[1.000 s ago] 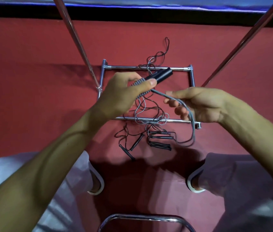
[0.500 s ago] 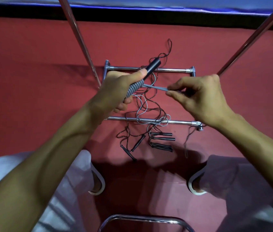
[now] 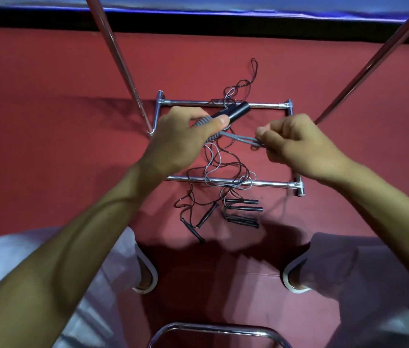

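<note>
My left hand (image 3: 185, 136) grips a skipping-rope handle (image 3: 233, 113), black at its far end and wound with grey cord under my fingers. From the handle a grey cord (image 3: 238, 139) runs right into my right hand (image 3: 296, 144), which pinches it in curled fingers. Both hands hover above the red floor. Below them lies a tangle of thin black and grey ropes (image 3: 223, 172), with several black handles (image 3: 243, 212) near my knees.
A chrome tube frame (image 3: 268, 184) lies on the red floor (image 3: 47, 121) under the ropes. Two chrome poles (image 3: 118, 61) (image 3: 374, 59) slant up left and right. My knees and white shoes (image 3: 145, 277) are at the bottom, with a chrome bar (image 3: 218, 329) between them.
My left hand turned the handle to lie flatter and point right. My right hand closed into a tighter fist on the grey cord and pulled it taut; a second ago a loose loop hung from it.
</note>
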A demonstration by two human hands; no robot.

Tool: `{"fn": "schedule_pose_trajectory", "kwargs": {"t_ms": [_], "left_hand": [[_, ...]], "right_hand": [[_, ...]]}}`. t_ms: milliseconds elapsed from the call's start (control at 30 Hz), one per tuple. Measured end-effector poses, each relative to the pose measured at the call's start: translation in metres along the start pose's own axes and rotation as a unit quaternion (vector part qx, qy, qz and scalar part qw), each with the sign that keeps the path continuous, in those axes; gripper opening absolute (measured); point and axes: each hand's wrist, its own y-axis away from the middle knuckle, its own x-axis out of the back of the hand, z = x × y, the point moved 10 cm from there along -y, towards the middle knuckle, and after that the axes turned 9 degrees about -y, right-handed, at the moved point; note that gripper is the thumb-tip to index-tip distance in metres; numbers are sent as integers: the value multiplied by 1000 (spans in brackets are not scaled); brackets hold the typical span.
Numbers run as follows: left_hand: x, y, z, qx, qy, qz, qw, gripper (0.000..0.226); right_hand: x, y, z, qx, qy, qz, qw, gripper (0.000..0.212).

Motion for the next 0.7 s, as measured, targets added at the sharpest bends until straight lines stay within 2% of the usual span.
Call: {"fn": "schedule_pose_trajectory", "kwargs": {"t_ms": [100, 167, 233, 267, 333, 367, 467, 567, 700], "left_hand": [[0, -4, -10, 17, 7, 4, 1000, 52], [-2, -6, -14, 27, -5, 2, 1000, 51], [-3, -5, -13, 13, -44, -2, 999, 48], [-3, -5, -10, -2, -79, -3, 997, 47], [-6, -3, -3, -41, -153, -15, 987, 47], [-10, -2, 1, -64, -178, -26, 982, 47], [-19, 2, 10, -109, -213, -49, 970, 47], [-28, 9, 15, -128, -263, -64, 954, 54], [-49, 23, 22, -127, -333, -85, 930, 69]], "right_hand": [[-7, 5, -12, 66, 67, -39, 995, 27], [-7, 7, -17, 104, 150, -38, 982, 22], [-6, 8, -21, 127, 211, -29, 969, 24], [-6, 7, -21, 117, 200, -34, 972, 26], [-7, 4, -9, 38, 43, -61, 997, 31], [-8, 2, 0, -12, -56, -65, 996, 32], [-11, 1, 26, -159, -238, -48, 957, 31], [-22, 9, 43, -273, -325, -56, 904, 30], [-37, 16, 42, -306, -356, -85, 879, 33]]}}
